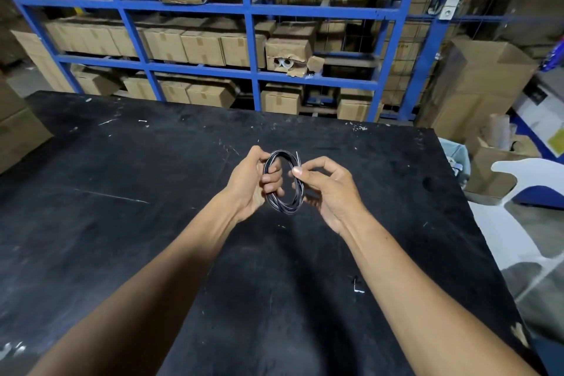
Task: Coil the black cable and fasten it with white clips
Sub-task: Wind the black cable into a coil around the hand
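I see the black cable (284, 183) coiled above the worktop (128, 223); my left hand (253, 180) grips its nine o'clock side, my right hand (326, 186) pinches a thin white clip (298, 159) at two o'clock. If that pinch slips, the loops may spring apart.

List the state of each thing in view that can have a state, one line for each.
cable: coiled into a ring, held above the table.
left hand: closed around the left side of the coil.
right hand: fingers pinching a thin white strip at the right side of the coil.
white strip: one end sticks up free.
torn box: ripped open on the shelf.
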`<state>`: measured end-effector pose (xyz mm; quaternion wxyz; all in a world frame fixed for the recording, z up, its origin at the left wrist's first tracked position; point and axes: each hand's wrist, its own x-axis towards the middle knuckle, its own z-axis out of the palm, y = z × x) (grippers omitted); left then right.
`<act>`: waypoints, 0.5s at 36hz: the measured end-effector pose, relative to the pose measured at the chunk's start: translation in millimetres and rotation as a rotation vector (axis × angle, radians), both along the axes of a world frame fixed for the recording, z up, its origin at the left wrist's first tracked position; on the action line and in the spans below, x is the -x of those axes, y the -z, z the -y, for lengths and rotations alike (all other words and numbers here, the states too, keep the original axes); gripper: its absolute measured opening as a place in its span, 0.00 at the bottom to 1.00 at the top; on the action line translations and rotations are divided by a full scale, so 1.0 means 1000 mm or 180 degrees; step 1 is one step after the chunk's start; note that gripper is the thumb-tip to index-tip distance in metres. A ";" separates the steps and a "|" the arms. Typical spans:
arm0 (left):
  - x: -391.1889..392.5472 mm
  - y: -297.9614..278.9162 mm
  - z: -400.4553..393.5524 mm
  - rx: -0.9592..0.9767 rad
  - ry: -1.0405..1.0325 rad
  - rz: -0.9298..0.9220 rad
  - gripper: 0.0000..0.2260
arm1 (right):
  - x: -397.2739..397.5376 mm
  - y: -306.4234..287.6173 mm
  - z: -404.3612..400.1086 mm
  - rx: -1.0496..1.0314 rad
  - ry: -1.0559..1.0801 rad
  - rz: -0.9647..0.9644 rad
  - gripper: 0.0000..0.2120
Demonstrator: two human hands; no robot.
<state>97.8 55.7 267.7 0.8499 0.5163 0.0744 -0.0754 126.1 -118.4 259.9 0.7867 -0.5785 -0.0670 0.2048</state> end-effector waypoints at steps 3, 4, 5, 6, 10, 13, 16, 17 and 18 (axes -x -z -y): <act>-0.001 -0.001 0.001 -0.0377 -0.0022 -0.0013 0.18 | 0.001 0.001 0.001 0.0012 0.0165 0.0197 0.08; -0.002 -0.001 0.002 -0.0481 0.0000 -0.0001 0.18 | 0.001 0.000 0.002 0.0049 0.0191 0.0263 0.08; -0.002 -0.001 0.001 -0.0565 0.0034 0.0006 0.18 | 0.000 0.000 0.004 0.0093 0.0212 0.0333 0.08; -0.002 -0.001 0.000 -0.0631 0.0077 0.0000 0.18 | -0.001 0.000 0.005 0.0141 0.0218 0.0406 0.08; -0.001 0.002 -0.002 -0.0935 0.0254 -0.0115 0.22 | -0.006 0.002 0.010 0.0379 0.0092 0.0672 0.10; -0.002 0.005 0.001 -0.1232 0.0184 -0.0223 0.27 | -0.010 0.002 0.013 0.0556 0.0029 0.0798 0.09; -0.004 0.009 0.005 -0.1161 0.0175 -0.0255 0.25 | -0.016 0.002 0.017 0.0763 -0.0059 0.0965 0.08; -0.004 0.010 0.005 -0.1133 0.0207 -0.0277 0.25 | -0.019 0.001 0.018 0.0831 -0.0110 0.1016 0.08; -0.004 0.011 0.005 -0.1160 0.0251 -0.0299 0.25 | -0.021 0.001 0.020 0.0905 -0.0164 0.1069 0.08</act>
